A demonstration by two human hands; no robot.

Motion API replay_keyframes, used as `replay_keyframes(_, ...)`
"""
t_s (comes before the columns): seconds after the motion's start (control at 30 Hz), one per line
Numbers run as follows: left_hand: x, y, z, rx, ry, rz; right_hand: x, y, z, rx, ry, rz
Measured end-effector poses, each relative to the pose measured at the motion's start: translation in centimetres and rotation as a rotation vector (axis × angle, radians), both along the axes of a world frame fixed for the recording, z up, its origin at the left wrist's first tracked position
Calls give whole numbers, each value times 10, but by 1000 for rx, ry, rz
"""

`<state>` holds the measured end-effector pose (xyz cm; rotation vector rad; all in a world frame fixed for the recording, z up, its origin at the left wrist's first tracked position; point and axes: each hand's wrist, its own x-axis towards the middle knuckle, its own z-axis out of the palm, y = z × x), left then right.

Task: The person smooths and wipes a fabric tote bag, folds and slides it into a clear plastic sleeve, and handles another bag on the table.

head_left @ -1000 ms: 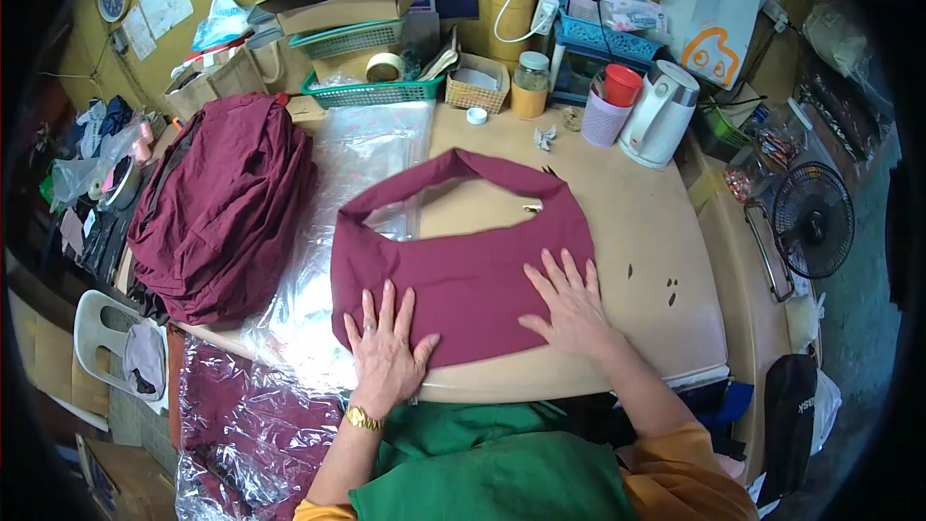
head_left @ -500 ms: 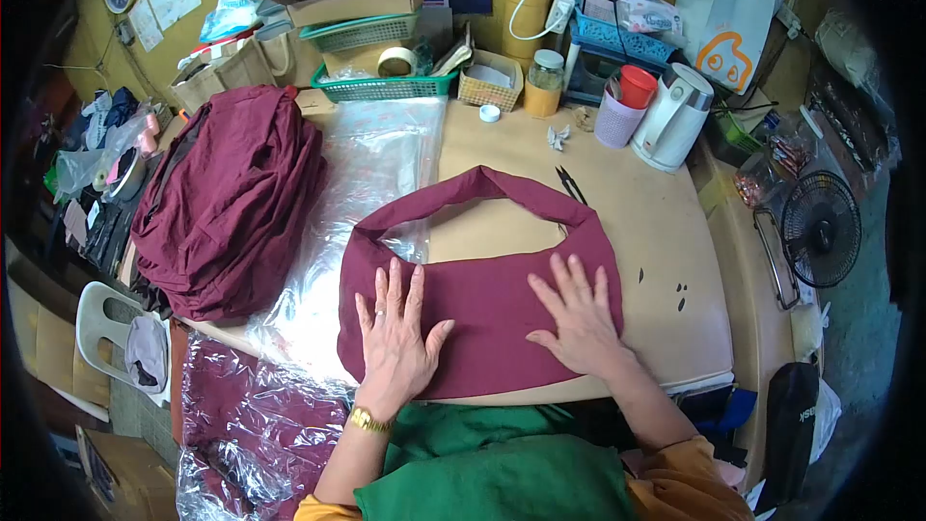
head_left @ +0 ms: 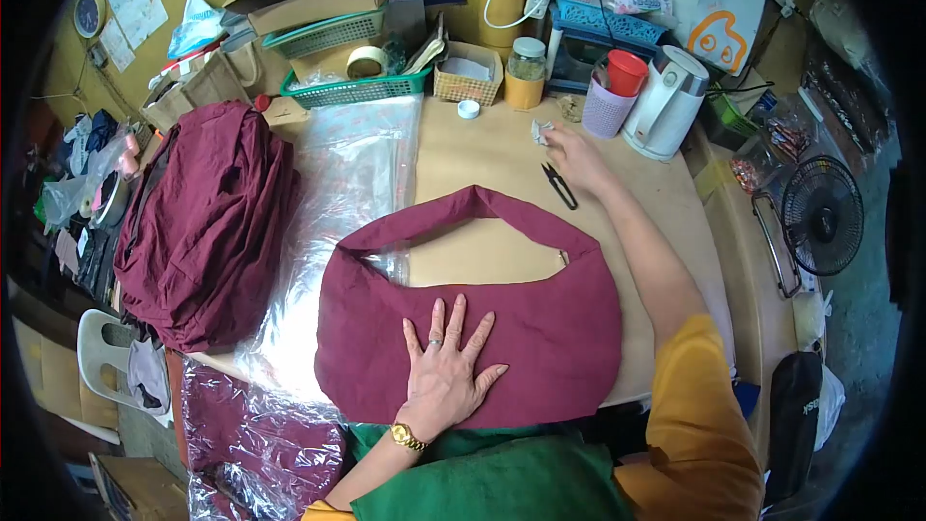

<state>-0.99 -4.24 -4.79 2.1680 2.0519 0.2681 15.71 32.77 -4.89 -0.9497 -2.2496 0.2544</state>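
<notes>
A maroon fabric shoulder bag (head_left: 540, 347) lies flat on the table in front of me, its wide strap looped away from me. My left hand (head_left: 447, 371) rests on the bag's middle with fingers spread; a ring and a gold watch show on it. Stretched out past the bag, my right hand (head_left: 576, 159) has its fingertips closed at a crumpled whitish scrap (head_left: 541, 132). The scrap is partly covered by the fingers. Just below that hand are black thread snips (head_left: 559, 185). A small metal-looking piece shows at the strap's right inner edge.
Left of the bag lie clear plastic sleeves (head_left: 362, 159) and a heap of maroon bags (head_left: 207, 222). At the back stand a green basket (head_left: 357, 89), a jar (head_left: 526, 72), a lilac cup (head_left: 608, 108) and a white kettle (head_left: 667, 101). A small fan (head_left: 822, 222) is at right.
My right hand has left the bag and reached forward to the scrap. My left hand has shifted toward the bag's middle. The view has moved slightly, and the dark specks at right no longer show.
</notes>
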Motion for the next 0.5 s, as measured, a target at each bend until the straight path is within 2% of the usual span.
replay_keyframes(0.07, 0, 1, 4, 27, -40, 14, -19, 33, -28, -53, -15, -50)
replay_keyframes(0.13, -1, 1, 5, 33, -72, 50, -28, 64, -52, -46, -178, -22)
replay_keyframes(0.27, 0, 3, 4, -4, -127, 63, -39, 76, -43, 30, -370, -147)
replay_keyframes(0.33, -2, 3, 5, 37, -103, 52, -50, 33, 26, -798, -35, 32)
replay_keyframes(0.4, -3, 4, 5, 36, -109, 49, -50, -37, 67, -761, 57, 272)
replay_keyframes(0.5, -3, 3, 2, 34, -129, 49, -43, -145, 62, -572, -100, 490)
